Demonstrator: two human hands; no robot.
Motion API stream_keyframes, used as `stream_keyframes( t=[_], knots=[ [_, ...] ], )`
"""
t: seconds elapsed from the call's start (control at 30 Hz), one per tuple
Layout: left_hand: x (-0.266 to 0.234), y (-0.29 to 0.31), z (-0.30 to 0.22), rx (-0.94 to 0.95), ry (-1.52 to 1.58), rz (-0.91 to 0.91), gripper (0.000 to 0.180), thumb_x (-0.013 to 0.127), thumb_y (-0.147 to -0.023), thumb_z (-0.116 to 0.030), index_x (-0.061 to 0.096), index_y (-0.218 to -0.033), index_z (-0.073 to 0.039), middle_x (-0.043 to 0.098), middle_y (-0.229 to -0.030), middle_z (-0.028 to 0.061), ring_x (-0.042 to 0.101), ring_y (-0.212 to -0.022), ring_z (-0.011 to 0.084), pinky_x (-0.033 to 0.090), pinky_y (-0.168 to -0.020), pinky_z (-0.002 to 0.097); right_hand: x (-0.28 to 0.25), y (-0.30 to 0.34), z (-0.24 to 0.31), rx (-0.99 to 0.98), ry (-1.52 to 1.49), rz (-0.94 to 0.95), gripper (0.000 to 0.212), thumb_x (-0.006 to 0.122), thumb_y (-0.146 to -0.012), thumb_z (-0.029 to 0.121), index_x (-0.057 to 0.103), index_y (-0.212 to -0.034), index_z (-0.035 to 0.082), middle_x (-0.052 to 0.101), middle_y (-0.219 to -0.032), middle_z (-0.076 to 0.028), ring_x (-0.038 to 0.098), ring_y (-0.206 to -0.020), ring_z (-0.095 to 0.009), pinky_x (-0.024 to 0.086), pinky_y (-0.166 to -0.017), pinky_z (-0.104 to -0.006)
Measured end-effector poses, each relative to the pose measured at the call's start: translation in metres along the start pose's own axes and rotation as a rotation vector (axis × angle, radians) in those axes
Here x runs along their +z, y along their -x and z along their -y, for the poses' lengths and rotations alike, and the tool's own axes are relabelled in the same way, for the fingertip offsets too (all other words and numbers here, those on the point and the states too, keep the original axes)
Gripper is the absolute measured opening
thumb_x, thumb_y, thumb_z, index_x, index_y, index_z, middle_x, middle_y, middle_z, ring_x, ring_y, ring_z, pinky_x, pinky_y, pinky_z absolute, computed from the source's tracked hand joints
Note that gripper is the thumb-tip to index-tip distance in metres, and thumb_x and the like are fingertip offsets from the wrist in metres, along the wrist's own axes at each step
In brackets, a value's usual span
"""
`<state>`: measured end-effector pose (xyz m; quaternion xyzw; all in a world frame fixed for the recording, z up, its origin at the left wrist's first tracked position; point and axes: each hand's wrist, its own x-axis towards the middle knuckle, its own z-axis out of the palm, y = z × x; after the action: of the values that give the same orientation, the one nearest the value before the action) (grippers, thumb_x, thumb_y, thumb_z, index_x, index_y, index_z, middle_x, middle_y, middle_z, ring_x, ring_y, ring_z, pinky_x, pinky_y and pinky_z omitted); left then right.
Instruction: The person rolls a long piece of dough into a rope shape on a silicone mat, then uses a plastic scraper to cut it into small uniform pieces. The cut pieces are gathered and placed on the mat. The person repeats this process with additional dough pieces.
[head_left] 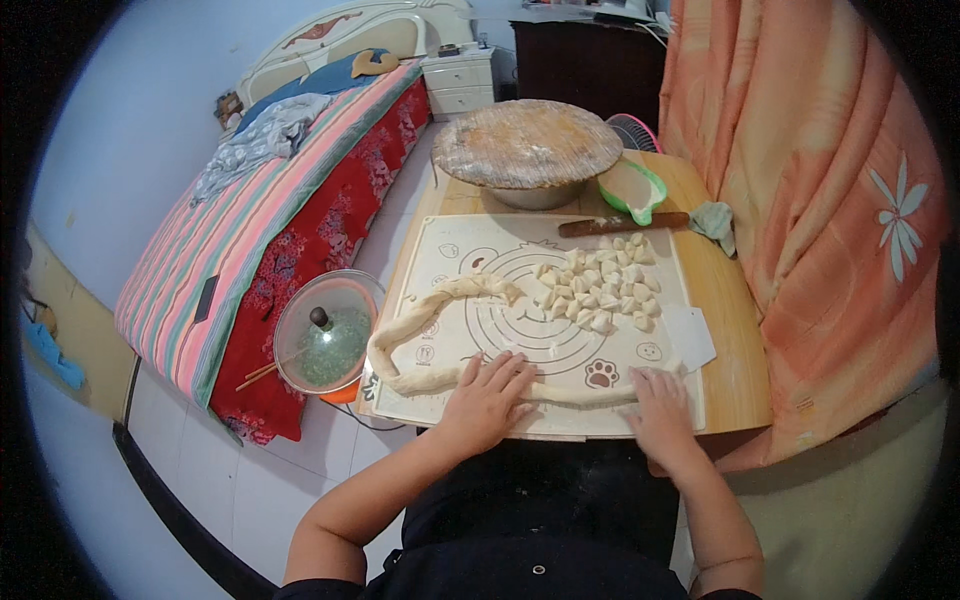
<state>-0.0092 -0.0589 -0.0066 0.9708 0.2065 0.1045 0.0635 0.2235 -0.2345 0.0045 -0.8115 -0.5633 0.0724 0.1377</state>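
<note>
A long rope of dough [392, 330] curves across a printed dough mat [450, 243], looping at the left and running along the front edge. My left hand [489, 400] lies over the rope near the front middle, fingers stretched out. Over the rope's right end rests my right hand [660, 408], its fingers extended too. Many small cut dough pieces [597, 283] are heaped on the mat's right half. Beside my right hand, at the mat's right edge, lies a white dough scraper [690, 338]. A brown rolling pin [622, 225] lies along the mat's far edge.
On the wooden table [735, 330], a large pot with a round woven cover [530, 143] stands at the back, next to a green scoop of flour [633, 190] and a cloth [713, 226]. A lidded bowl [328, 332] with chopsticks sits left. A curtain [800, 220] hangs right; a bed [270, 220] stands left.
</note>
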Motion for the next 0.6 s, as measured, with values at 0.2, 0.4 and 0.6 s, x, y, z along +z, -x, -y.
stream_keyframes(
  t=[0.2, 0.4, 0.6],
  knots=[
    [0.009, -0.051, -0.045, 0.226, 0.325, -0.074, 0.066, 0.069, -0.084, -0.023, 0.041, -0.143, -0.009, 0.045, -0.143, 0.0154, 0.043, -0.133, 0.0318, 0.034, -0.111, 0.0473, -0.038, -0.023, -0.043, -0.089, 0.168, 0.096, 0.038, 0.071, -0.081, 0.025, 0.060, -0.113, 0.007, 0.055, -0.118, -0.012, 0.047, -0.123, -0.031, 0.027, -0.111, -0.0505],
    [0.016, -0.131, -0.116, 0.142, 0.603, 0.054, 0.067, 0.069, -0.084, -0.015, 0.039, -0.143, -0.002, 0.057, -0.127, 0.0215, 0.060, -0.107, 0.0369, 0.049, -0.090, 0.0415, -0.054, -0.053, -0.055, 0.074, -0.344, 0.174, 0.028, 0.053, -0.097, 0.027, 0.057, -0.111, 0.002, 0.064, -0.100, -0.014, 0.063, -0.091, -0.033, 0.050, -0.084, -0.0462],
    [0.013, -0.150, -0.110, -0.253, 1.221, -0.082, 0.054, 0.060, -0.097, -0.024, 0.039, -0.141, -0.001, 0.066, -0.108, 0.0182, 0.064, -0.096, 0.0285, 0.050, -0.083, 0.0393, -0.034, -0.065, -0.050, 0.305, -1.703, -0.085, 0.057, 0.034, -0.104, 0.052, 0.048, -0.134, 0.006, 0.057, -0.130, -0.012, 0.052, -0.121, -0.028, 0.040, -0.104, -0.0431]
  ],
)
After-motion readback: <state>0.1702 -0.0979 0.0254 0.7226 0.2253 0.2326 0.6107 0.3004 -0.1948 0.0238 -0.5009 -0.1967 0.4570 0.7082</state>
